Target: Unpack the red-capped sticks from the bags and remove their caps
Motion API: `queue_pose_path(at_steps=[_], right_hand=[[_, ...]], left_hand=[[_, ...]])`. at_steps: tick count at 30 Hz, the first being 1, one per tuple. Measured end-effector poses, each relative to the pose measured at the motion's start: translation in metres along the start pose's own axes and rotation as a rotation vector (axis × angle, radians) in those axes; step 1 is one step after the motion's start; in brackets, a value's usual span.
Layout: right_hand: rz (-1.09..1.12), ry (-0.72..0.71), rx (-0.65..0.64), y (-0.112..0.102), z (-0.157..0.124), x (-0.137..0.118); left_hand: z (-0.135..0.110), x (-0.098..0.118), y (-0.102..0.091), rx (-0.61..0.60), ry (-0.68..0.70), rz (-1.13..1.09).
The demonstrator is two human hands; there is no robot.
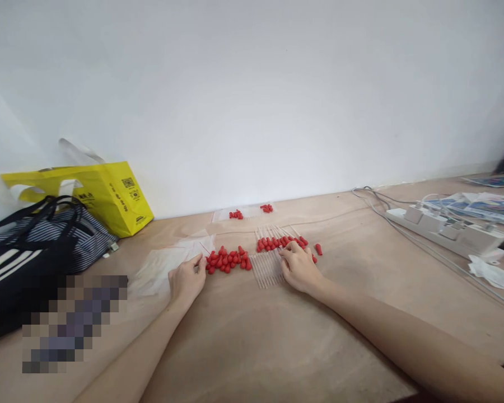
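A pile of red rubber bulbs (227, 259) lies on the wooden table. At its left edge is my left hand (188, 275), its fingers curled and closed, fingertips against the nearest bulbs; what they pinch is hidden. Right of the pile, thin clear glass tubes (262, 271) lie side by side in a row. My right hand (300, 266) is over the row's right end, thumb and fingers pinched on a tube's upper end. Just behind, glass droppers with red bulbs (273, 243) lie in a row, partly covered by this hand. One loose bulb (318, 249) lies to the right.
Clear plastic bags (155, 272) lie left of the pile. Near the wall is a bag with red bulbs and tubes (250, 212). A yellow bag (109, 190) and a black bag (25, 274) stand left. A power strip (441, 232) with cables and a crumpled tissue (493, 272) are right.
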State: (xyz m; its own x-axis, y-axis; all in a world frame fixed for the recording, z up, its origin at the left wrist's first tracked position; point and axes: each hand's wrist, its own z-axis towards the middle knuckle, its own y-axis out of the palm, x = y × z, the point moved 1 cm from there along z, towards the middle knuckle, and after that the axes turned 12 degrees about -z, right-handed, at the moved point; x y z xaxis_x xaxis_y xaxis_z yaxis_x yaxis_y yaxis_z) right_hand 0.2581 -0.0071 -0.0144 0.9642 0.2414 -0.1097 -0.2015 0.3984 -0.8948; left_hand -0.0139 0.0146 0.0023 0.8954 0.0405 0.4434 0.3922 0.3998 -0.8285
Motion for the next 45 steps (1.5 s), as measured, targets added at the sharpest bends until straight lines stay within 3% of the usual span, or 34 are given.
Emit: queue_pose_path(at_steps=[3,5,7,10,14,19,23,28,29,31,34,37,40,45], right_hand=[[0.041,0.142,-0.028,-0.010,0.015,0.015],[0.068,0.335,-0.118,-0.014,0.032,0.034],[0.069,0.417,-0.180,-0.014,0.051,0.053],[0.067,0.501,-0.278,-0.006,0.075,0.074],[0.086,0.575,-0.351,0.010,0.093,0.080],[0.222,0.595,-0.340,0.008,0.102,0.078],[0.442,0.525,-0.213,-0.013,0.095,0.072],[0.756,0.381,-0.093,-0.022,0.050,0.040],[0.955,0.333,-0.084,-0.021,0.039,0.032],[1.237,0.229,-0.133,-0.019,0.019,0.015],[1.379,0.114,-0.195,-0.017,-0.001,-0.004],[1.365,0.063,-0.244,-0.016,-0.008,-0.008],[1.250,0.039,-0.232,-0.016,-0.010,0.003],[0.552,-0.186,0.167,-0.024,-0.015,0.022]], left_hand=[[0.000,-0.001,-0.001,0.006,-0.002,0.003],[0.001,-0.002,-0.001,0.007,0.000,0.004],[0.002,-0.002,0.000,0.007,0.002,-0.002],[0.003,-0.002,0.000,0.023,-0.001,-0.035],[0.001,-0.003,-0.001,0.077,0.025,-0.068],[-0.006,-0.001,-0.003,0.279,0.198,-0.030],[-0.017,0.012,-0.003,0.388,0.442,-0.072],[-0.039,0.040,0.003,0.232,0.780,-0.166],[-0.043,0.046,0.005,0.194,0.824,-0.177],[-0.052,0.058,0.008,0.140,0.879,-0.200],[-0.061,0.073,0.012,0.112,0.914,-0.235],[-0.064,0.081,0.013,0.087,0.952,-0.290],[-0.064,0.081,0.012,0.092,0.943,-0.327],[-0.061,0.078,0.013,0.047,0.897,-0.295]])
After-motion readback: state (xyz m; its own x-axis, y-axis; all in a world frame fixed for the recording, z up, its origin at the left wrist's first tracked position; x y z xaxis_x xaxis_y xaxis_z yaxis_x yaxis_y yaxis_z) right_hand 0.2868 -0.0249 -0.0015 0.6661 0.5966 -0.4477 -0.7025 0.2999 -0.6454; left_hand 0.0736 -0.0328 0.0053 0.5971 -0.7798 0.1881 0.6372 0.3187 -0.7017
